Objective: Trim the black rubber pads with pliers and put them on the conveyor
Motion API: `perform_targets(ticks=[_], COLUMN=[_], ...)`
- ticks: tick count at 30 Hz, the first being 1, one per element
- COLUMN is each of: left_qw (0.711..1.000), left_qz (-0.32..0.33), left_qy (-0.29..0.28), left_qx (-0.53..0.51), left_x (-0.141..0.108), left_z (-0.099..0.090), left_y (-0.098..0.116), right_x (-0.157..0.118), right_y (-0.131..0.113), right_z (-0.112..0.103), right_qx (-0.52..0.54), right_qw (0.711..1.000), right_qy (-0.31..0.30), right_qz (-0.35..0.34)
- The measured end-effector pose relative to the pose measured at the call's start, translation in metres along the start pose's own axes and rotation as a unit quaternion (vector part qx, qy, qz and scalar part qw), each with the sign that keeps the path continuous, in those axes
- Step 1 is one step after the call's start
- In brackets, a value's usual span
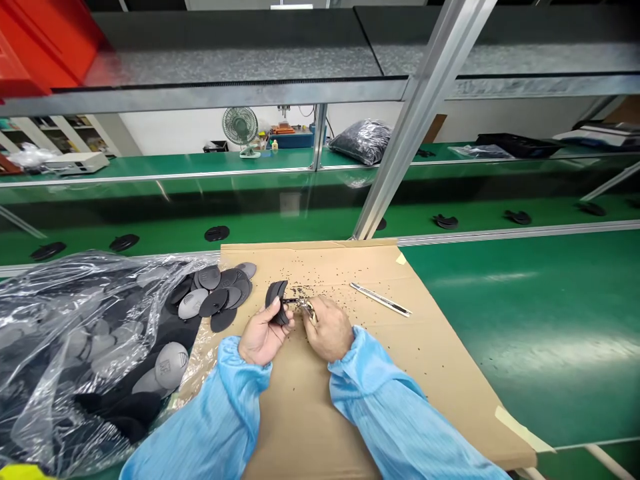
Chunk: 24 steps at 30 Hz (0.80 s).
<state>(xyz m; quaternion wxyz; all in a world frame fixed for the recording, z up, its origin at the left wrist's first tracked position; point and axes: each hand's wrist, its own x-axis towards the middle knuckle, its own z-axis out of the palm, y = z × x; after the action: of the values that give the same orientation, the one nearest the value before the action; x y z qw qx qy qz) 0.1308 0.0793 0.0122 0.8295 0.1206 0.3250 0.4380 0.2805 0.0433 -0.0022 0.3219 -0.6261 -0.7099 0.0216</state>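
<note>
Cardboard sheet [400, 373] on a green workbench [475, 320]. Left of the sheet, a clear plastic bag [65, 360] of dark discs; at its left edge, a loose pile of discs [220, 293]. On it, right of centre, a metal strip [380, 299]; black crumbs [320, 280] scattered. Above its middle, my left hand [263, 337] clenches a black oval piece [277, 303]; my right hand [325, 327] grasps a small metal tool [303, 305] touching it.

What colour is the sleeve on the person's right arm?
The right sleeve is light blue with faint fine stripes, clearest in the head view.
</note>
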Motion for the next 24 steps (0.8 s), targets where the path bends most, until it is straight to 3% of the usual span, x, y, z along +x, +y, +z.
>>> perform_targets(ticks=[6,16,24], left_qw=[1.000,0.998,0.994], left_qz=[0.009,0.048,0.103], left_qy=[-0.015,-0.025,-0.024], left_qx=[0.012,0.033,0.032], left_x=[0.0004,0.0023,0.0032], left_z=[-0.0021,-0.0036,-0.0021], left_y=[-0.0010,-0.0020,-0.0018], right_x=[-0.0003,0.0007,-0.0002], right_y=[0.0005,-0.0030,0.0006], right_z=[-0.0019,-0.0080,-0.0060], right_qx=[-0.029,-0.059,0.058], right_qw=[0.999,0.992,0.993], right_qy=[-0.019,-0.101,-0.057], right_qz=[0.011,0.055,0.081])
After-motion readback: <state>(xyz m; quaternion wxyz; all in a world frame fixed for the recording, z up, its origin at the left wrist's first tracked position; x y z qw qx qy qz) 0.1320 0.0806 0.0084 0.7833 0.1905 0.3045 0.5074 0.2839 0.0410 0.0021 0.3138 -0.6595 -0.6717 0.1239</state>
